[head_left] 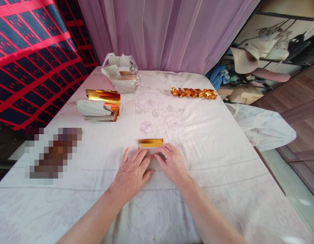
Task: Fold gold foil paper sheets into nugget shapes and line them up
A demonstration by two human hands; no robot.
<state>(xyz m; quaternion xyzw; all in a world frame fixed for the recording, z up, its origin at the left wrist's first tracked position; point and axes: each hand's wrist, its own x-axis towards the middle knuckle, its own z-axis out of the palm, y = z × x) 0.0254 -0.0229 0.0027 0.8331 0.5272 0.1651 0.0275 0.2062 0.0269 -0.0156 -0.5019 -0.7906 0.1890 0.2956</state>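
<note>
A sheet of gold foil paper (150, 142) lies on the cloth in front of me, its gold strip showing just beyond my fingertips. My left hand (134, 171) rests flat with fingers spread, the fingertips at the near edge of the gold strip. Close by, my right hand (173, 163) has thumb and index finger pinched together at the paper's near right side. Part of the paper is hidden under the hands, so its full outline cannot be seen.
A curled stack of gold-and-white paper (102, 105) stands at the left, before a clear plastic bag (122, 73) of more paper. Several folded gold foil pieces (194, 93) form a row at the back right. A blurred patch (54, 154) covers something at left. Shelves (263, 51) stand at right.
</note>
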